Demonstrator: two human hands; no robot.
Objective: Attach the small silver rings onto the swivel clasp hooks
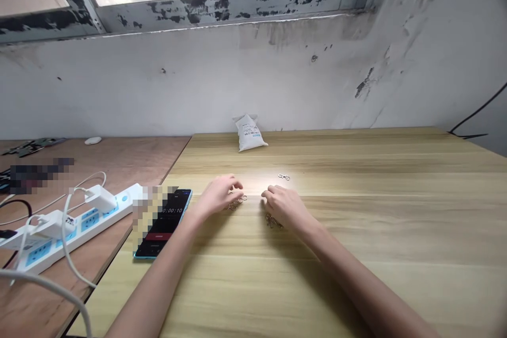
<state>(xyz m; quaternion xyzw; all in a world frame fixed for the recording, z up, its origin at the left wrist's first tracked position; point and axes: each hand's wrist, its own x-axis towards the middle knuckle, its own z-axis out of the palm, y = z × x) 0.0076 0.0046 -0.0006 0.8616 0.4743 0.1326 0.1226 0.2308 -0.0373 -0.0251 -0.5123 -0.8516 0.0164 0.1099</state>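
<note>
My left hand (219, 194) is held low over the table, its curled thumb and fingers slightly apart. Just beneath its fingertips lies a small group of metal rings (243, 198), partly covered by the hand. My right hand (285, 207) is closed, with fingertips bent together and pointing left; anything between them is too small to make out. Beside and below that hand sits a small pile of bronze-looking metal clasps (273, 222), partly in its shadow. Farther back, a small metal piece with linked loops (284, 176) rests on the wood.
A white printed packet (250, 133) stands by the wall. Left of my left forearm lies a phone (168, 224) showing a timer. A power strip (85, 227) with chargers and white cables occupies the brown table (158, 156). The wooden table (396, 211) extends right.
</note>
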